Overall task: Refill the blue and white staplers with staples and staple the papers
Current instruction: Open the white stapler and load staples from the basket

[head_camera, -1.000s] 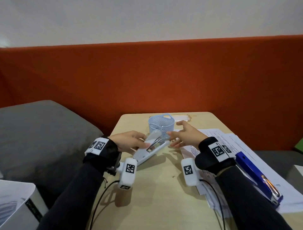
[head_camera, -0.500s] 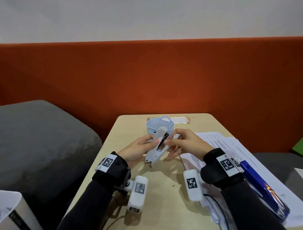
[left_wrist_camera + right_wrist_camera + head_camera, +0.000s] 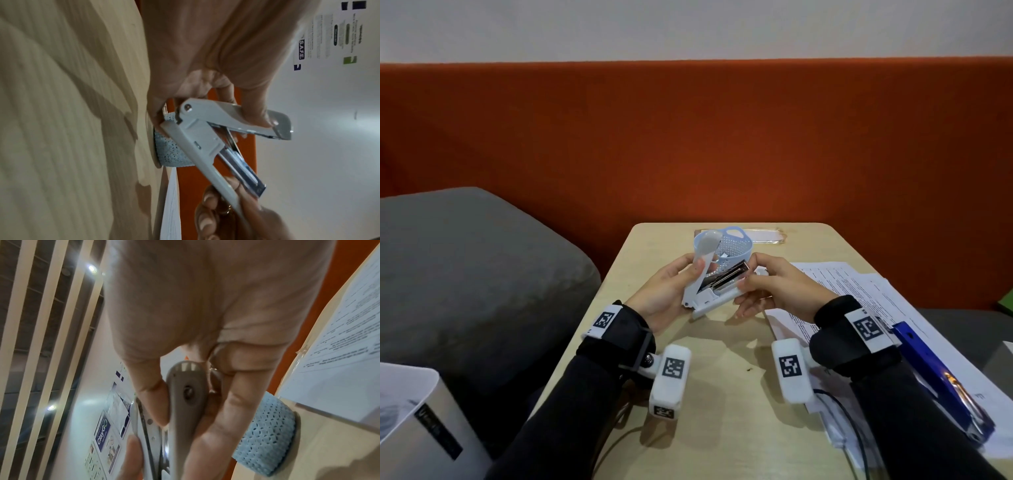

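Left hand is gripping the raised top cover of the white plastic stapler, its thumb lying along the cover and its fingers curling behind it, while the right hand is pinching the front end of the stapler's base between thumb and fingers. Both hands are holding the stapler above the light wooden surface, in front of the small pale blue perforated plastic basket that is standing near the far edge. The cover is standing swung up on its hinge, and the shiny metal staple channel is lying exposed between cover and base; whether staples are sitting in it cannot be told. In the left wrist view the stapler is showing the same open angle, with the metal rail sticking out toward the right hand. Printed white paper sheets are lying spread on the right side of the surface, and the long blue stapler is resting on top of them, well apart from the white one.
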